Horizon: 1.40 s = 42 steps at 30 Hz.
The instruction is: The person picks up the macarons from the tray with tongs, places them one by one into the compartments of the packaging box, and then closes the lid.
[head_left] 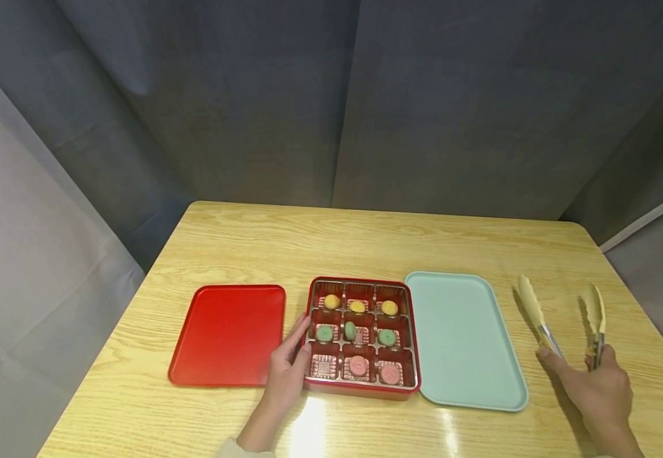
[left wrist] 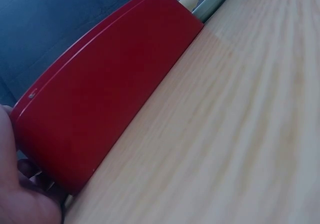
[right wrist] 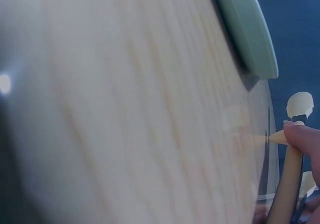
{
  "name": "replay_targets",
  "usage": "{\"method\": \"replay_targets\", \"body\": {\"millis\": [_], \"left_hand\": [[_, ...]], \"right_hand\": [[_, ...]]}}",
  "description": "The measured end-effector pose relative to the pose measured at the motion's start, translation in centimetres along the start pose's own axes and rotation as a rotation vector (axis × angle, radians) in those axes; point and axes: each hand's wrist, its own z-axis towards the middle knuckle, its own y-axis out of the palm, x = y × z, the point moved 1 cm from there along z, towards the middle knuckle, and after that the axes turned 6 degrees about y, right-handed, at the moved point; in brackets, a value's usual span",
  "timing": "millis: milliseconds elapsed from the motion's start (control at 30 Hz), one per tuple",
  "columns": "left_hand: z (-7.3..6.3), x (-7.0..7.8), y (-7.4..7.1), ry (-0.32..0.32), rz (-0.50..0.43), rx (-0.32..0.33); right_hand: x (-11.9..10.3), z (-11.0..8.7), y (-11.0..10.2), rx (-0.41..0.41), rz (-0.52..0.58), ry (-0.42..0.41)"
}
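Note:
My left hand [head_left: 287,369] rests against the left side of a red box [head_left: 360,393], fingers along the wall and thumb at the rim. Inside the box is a divided tray. Its far row holds three yellow macarons [head_left: 357,306], the middle row three green macarons [head_left: 387,337], the centre one on edge. Two pink macarons [head_left: 358,365] lie in the near row's middle and right compartments; the left one shows only its ribbed bottom. At the right, my right hand [head_left: 597,388] grips tongs [head_left: 532,304] with cream tips, their arms spread wide above the table.
A red lid [head_left: 228,336] lies on the wooden table [head_left: 366,235] left of the box. The pale green tray [head_left: 463,337] lies along the box's right side, between it and the tongs. Dark curtains [head_left: 331,102] hang behind the table.

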Motion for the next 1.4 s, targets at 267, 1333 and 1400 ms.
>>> {"method": "replay_targets", "body": {"millis": [267,1333,1400], "left_hand": [[-0.2,0.5,-0.1,-0.045,0.013,-0.012],[0.3,3.6,-19.1,-0.409,0.678,-0.177],[0.3,3.3,-19.4,-0.427,0.695,-0.229]], "right_hand": [[-0.9,-1.8,0.0,0.024,0.037,-0.012],[-20.5,-28.5,15.3,-0.679,0.241,-0.92],[-21.1,-29.1,16.5,-0.748,0.238,-0.894]]}}
